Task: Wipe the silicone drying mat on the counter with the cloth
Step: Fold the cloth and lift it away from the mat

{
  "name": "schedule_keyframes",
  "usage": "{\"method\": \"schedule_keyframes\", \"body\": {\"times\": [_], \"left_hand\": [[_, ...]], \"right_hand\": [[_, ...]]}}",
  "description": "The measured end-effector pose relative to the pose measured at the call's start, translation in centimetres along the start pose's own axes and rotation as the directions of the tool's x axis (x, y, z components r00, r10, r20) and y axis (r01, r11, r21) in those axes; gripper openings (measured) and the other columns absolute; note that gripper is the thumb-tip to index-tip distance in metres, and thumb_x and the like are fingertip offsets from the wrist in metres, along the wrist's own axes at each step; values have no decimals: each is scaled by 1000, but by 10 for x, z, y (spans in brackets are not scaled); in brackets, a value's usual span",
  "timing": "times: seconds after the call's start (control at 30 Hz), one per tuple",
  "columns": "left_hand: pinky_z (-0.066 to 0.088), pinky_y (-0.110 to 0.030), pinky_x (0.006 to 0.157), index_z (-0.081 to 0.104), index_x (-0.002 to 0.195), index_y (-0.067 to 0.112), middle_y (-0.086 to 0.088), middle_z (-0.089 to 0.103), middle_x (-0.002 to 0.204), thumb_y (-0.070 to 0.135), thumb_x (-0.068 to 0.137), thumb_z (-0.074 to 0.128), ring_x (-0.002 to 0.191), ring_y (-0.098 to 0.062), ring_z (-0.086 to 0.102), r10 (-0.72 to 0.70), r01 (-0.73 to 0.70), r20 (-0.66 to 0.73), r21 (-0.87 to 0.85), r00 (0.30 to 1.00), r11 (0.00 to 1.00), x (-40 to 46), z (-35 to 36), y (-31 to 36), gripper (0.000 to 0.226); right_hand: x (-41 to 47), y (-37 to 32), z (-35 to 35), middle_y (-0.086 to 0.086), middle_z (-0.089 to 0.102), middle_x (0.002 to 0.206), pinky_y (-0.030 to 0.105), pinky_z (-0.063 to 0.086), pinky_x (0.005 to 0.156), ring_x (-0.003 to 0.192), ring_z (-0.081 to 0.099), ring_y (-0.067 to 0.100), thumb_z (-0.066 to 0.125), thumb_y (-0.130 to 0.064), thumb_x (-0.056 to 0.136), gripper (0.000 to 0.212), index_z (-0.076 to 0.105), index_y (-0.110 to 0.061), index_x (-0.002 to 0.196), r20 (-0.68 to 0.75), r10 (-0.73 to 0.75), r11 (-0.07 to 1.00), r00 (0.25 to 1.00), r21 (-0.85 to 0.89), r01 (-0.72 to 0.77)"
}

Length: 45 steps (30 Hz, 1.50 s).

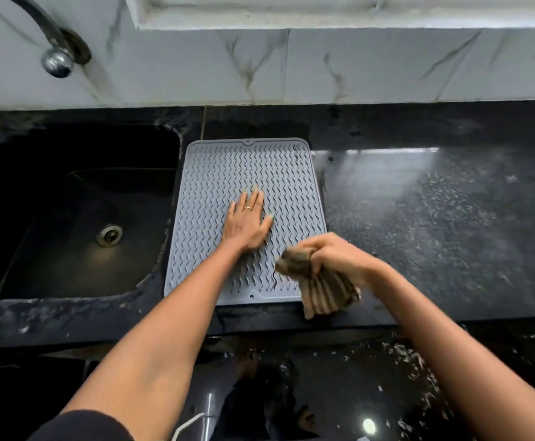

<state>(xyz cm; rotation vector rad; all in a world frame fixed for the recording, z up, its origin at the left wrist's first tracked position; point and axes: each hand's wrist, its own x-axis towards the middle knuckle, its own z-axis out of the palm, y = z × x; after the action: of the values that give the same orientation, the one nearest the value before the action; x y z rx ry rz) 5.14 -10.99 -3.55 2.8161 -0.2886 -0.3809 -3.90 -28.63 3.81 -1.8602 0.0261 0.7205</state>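
Note:
A grey silicone drying mat (215, 173) with wavy ridges lies flat on the black counter (434, 198), just right of the sink. My left hand (247, 219) rests palm down on the middle of the mat, fingers spread, a ring on one finger. My right hand (333, 253) is closed around a bunched brown striped cloth (320, 289) at the mat's near right corner. The cloth hangs over the mat's corner and the counter's front edge. It is blurred.
A dark sink (78, 202) with a metal drain (109, 234) sits left of the mat. A chrome tap (53, 43) juts from the marble-tiled wall (291, 65) at the upper left. The counter stretches to the right, glossy and speckled. Dark floor lies below its front edge.

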Motion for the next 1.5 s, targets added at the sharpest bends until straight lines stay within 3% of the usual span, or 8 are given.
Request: {"method": "schedule_keyframes", "body": {"times": [0.1,0.2,0.3,0.47,0.67,1.03,1.23,1.5], "left_hand": [[-17,-45,115,35,146,22,1,21,159,40,101,31,149,-19,5,-98,98,14,-270,995,958,-29,-17,10,49],[-11,-45,118,60,124,22,2,53,141,35,102,32,141,-17,31,-136,102,2,-677,991,728,-75,-25,26,38],[45,-22,98,63,117,10,-5,63,122,25,103,34,117,-19,57,-61,46,21,-895,998,443,-118,-34,42,36],[45,-7,62,65,100,16,10,68,94,37,99,42,77,9,63,-48,-14,-32,-943,998,332,-146,-44,73,32],[53,-16,56,62,97,16,2,72,89,36,92,57,74,-5,70,-74,-51,-65,-982,995,182,-156,-60,91,22],[58,-26,70,62,106,9,-8,67,98,29,83,71,86,-18,67,-4,-144,-154,-934,988,326,-180,-91,81,32],[54,-23,64,63,93,20,-1,69,89,31,88,66,78,-9,67,137,-90,-44,-932,990,351,-204,-105,60,12],[45,-28,64,63,99,13,1,61,77,39,97,47,70,-10,53,27,-54,-48,-928,998,369,-208,-116,56,30]], "right_hand": [[-6,-2,-15,17,66,105,36,52,81,90,62,28,34,13,70,53,62,-2,112,-18,-27,825,999,564,32],[-18,-8,-21,17,63,107,38,52,82,89,61,29,41,-1,72,50,54,-7,120,-9,-111,593,994,802,74],[-32,-11,-17,13,65,95,36,56,77,82,64,26,46,-13,72,36,58,-8,106,-7,-151,515,988,853,85],[-50,-13,-1,13,71,95,42,50,86,88,65,28,39,-21,81,38,64,-1,102,22,-190,520,981,850,82],[-66,-23,7,11,67,102,41,49,91,93,62,25,33,-17,87,39,64,-5,108,-9,-277,540,961,826,164],[-92,-54,31,8,58,109,28,54,67,99,61,23,63,-44,83,40,43,-20,108,-341,-214,895,915,306,324],[-102,-54,41,9,62,93,35,60,66,78,65,23,58,-14,90,5,56,-15,95,-270,-195,753,943,576,320],[-112,-67,34,10,58,87,30,52,64,74,55,19,29,10,76,42,56,-6,103,-163,-148,717,976,662,219]]}}
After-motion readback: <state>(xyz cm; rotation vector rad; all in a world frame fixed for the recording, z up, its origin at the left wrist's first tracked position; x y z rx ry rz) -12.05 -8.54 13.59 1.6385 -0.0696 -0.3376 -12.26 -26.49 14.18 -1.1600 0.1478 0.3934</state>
